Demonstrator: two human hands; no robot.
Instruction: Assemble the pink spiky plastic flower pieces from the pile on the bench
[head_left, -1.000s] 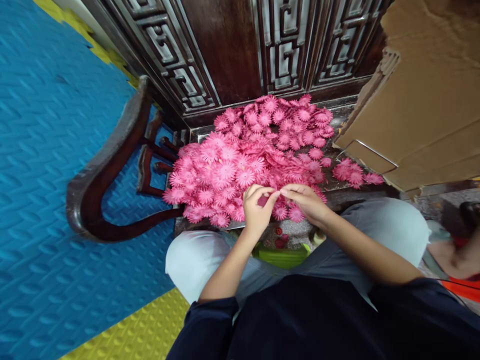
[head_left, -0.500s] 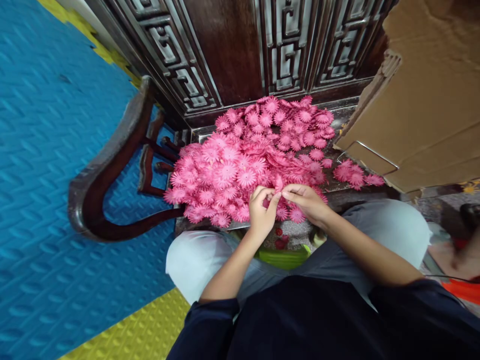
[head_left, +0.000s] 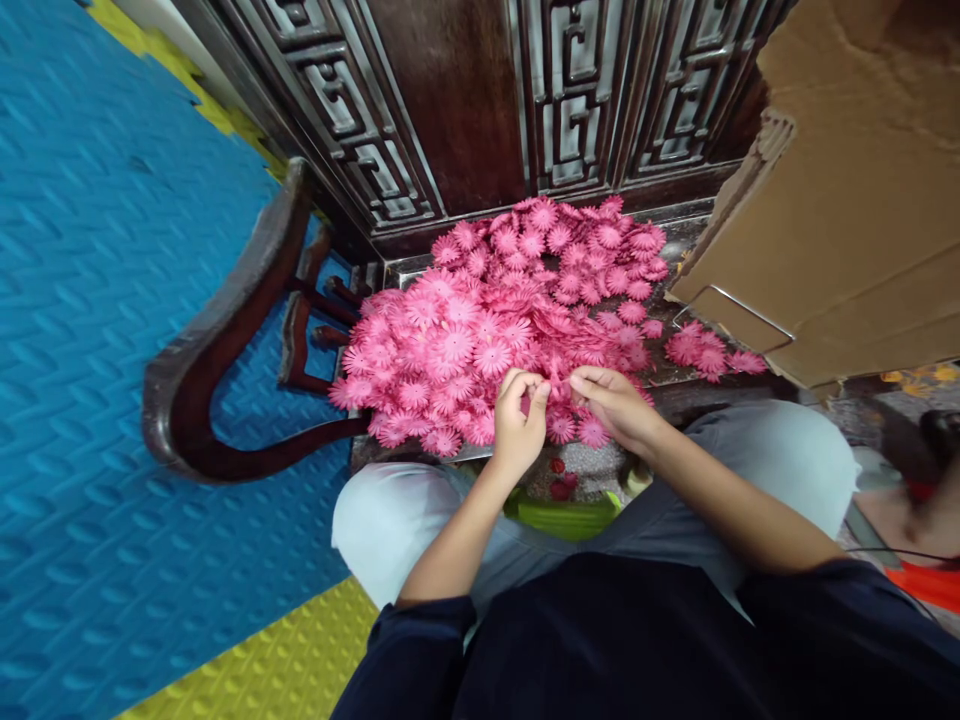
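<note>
A large heap of pink paper-like flowers (head_left: 450, 345) covers the dark wooden seat in front of my knees. Over the heap's near edge, my left hand (head_left: 520, 415) pinches a small pink flower piece (head_left: 558, 386) between thumb and fingers. On the other side of that piece, my right hand (head_left: 609, 400) has its thumb and index finger pressed together at its edge. The two hands are a short gap apart. Whether the pink between them is one flower or several layers is too small to tell.
A curved wooden armrest (head_left: 176, 400) stands left of the heap. Cardboard (head_left: 847, 220) with a metal wire handle (head_left: 739, 305) leans at the right. Carved panels (head_left: 480, 110) rise behind. Below my hands is a green container (head_left: 562, 515); a blurred co-worker's hand (head_left: 926, 515) shows far right.
My hands have moved slightly apart, the left one a little to the left. The pink piece between them sits lower and more to the left. The cardboard has shifted slightly in view.
</note>
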